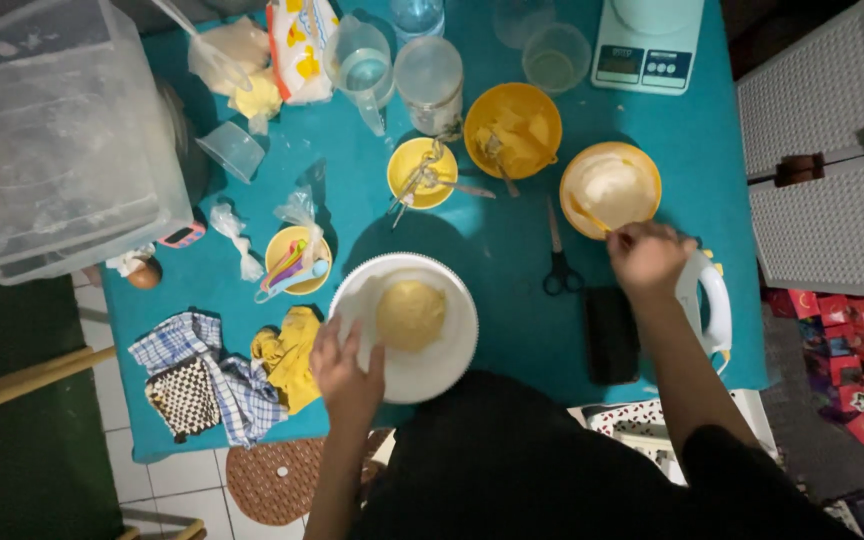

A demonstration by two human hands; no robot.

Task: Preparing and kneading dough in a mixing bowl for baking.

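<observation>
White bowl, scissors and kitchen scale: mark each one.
white bowl (430,372), head view, bare inner wall near the rim.
scissors (558,262), head view, where the blades meet the handles.
kitchen scale (648,62), head view, front panel.

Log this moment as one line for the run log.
left hand: holds white bowl rim | bowl: yellow dough | right hand: grips spoon in orange bowl of white cream
</observation>
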